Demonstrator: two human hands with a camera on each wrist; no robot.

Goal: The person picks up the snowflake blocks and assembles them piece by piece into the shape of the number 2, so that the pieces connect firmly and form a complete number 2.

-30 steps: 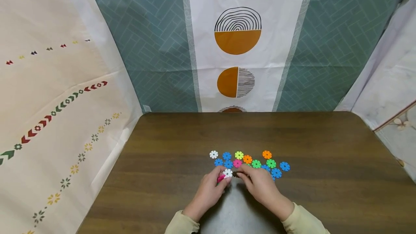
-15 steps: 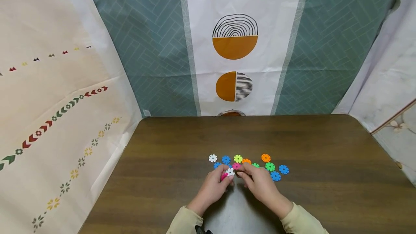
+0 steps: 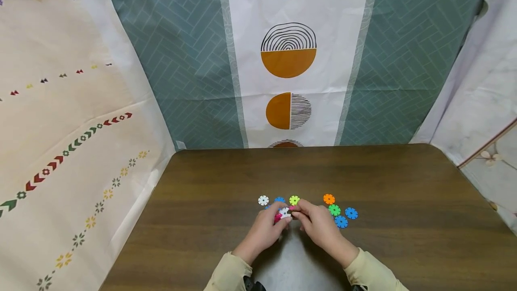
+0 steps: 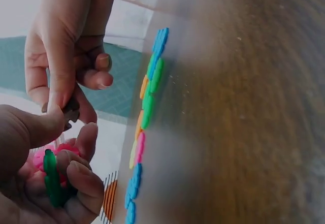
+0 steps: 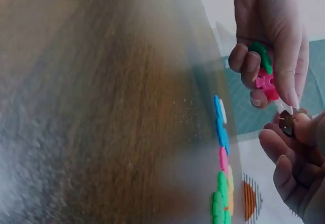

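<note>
My left hand (image 3: 260, 233) grips a small joined cluster of notched plastic discs. In it are a white disc (image 3: 284, 212), a pink disc (image 5: 265, 84) and a green disc (image 4: 52, 178), partly covered by fingers. Between the thumb and finger of my right hand (image 3: 321, 231) is a brown notched disc (image 5: 287, 123). This brown disc meets the white one edge to edge; whether their slots are interlocked I cannot tell. Both hands are raised above the table, fingertips close together.
Loose discs lie on the wooden table (image 3: 202, 219) beyond the hands: a white disc (image 3: 263, 200), a yellow-green disc (image 3: 294, 200), an orange disc (image 3: 329, 199), a green disc (image 3: 334, 210) and several blue discs (image 3: 341, 222). A patterned cloth (image 3: 194, 80) hangs behind the table.
The brown disc has come against the white disc, which has tilted in the left hand. Both hands now cover more of the loose discs. The head view has shifted slightly upward.
</note>
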